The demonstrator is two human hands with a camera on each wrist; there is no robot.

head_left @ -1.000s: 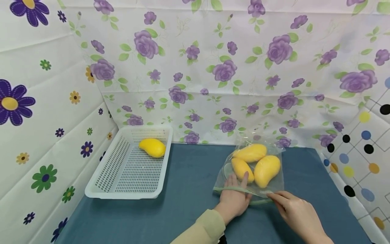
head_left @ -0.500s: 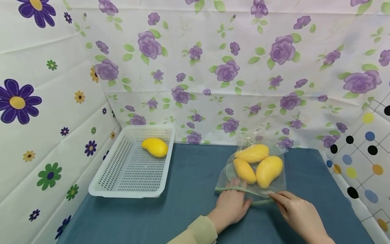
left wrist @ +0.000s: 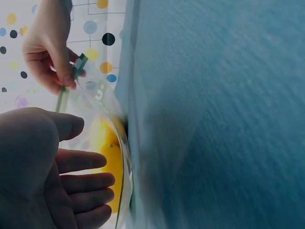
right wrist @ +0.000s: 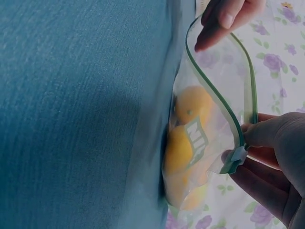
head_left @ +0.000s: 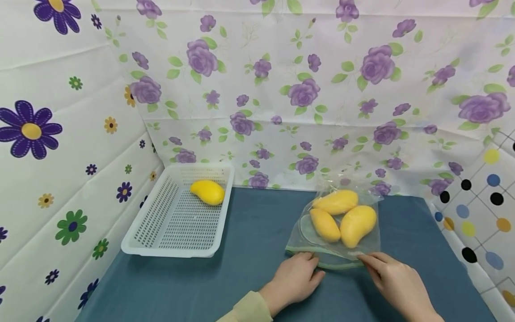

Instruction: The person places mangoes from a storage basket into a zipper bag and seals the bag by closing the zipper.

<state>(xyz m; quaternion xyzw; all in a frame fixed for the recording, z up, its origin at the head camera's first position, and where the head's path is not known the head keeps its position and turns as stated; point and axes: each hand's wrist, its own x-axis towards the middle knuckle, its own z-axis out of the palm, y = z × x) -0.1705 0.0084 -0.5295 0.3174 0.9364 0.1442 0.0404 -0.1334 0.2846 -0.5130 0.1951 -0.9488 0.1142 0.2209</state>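
I'm seeing the zip bag (head_left: 309, 230) lying ahead of both hands on the surface (head_left: 253, 255), three mangoes (head_left: 325, 225) resting inside, its open mouth running crosswise. The right hand (head_left: 396, 279) is pinching the mouth's right corner; the left hand (head_left: 295, 278) is pointing toward its left part, fingers extended, holding nothing.

Left hand (head_left: 295, 276): at the bag's (head_left: 327, 250) mouth, fingers straight, thumb spread apart.
Right hand (head_left: 396, 279): pinches the bag's right corner between thumb and fingers.
Left forearm (head_left: 247, 311): sleeved, lower left of the bag.
Right wrist (head_left: 424, 313): bare, lower right of the bag.
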